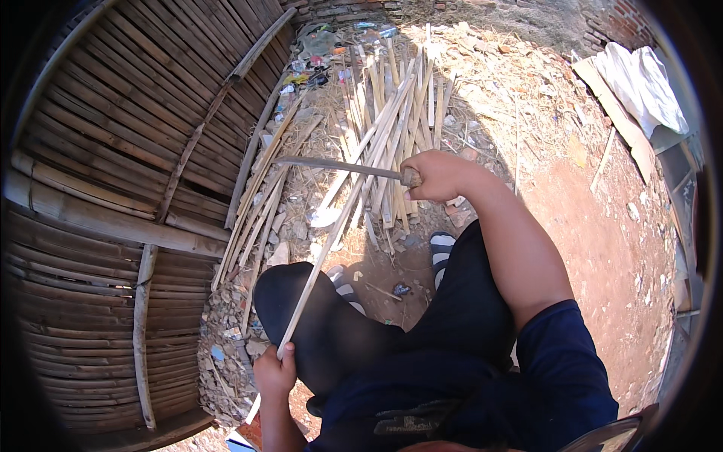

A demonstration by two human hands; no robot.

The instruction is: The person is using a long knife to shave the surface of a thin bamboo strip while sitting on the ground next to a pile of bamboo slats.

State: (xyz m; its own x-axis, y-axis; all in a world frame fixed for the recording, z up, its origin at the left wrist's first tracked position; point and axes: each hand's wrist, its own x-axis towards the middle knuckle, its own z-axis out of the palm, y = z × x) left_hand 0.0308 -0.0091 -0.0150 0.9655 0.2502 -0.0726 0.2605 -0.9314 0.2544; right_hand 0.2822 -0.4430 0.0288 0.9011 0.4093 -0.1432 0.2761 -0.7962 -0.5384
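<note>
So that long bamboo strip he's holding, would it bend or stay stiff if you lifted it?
The bamboo strip is thin and long, so probably springy and light. The left hand grips one end, yet it runs nearly straight. Its split edges may splinter.

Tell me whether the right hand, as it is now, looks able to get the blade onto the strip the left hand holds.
Probably yes: the right hand holds the blade across the bamboo strip, nothing between; left hand grips its near end.

Knife handle (410, 178) mostly buried in the right hand (437, 175), bamboo strip (331, 233) lower end cut off behind the left hand (274, 373), left forearm cropped by bottom edge, litter (316, 53) at far end too small to identify, white cloth (640, 83) partly lost in the dark fisheye rim
</note>
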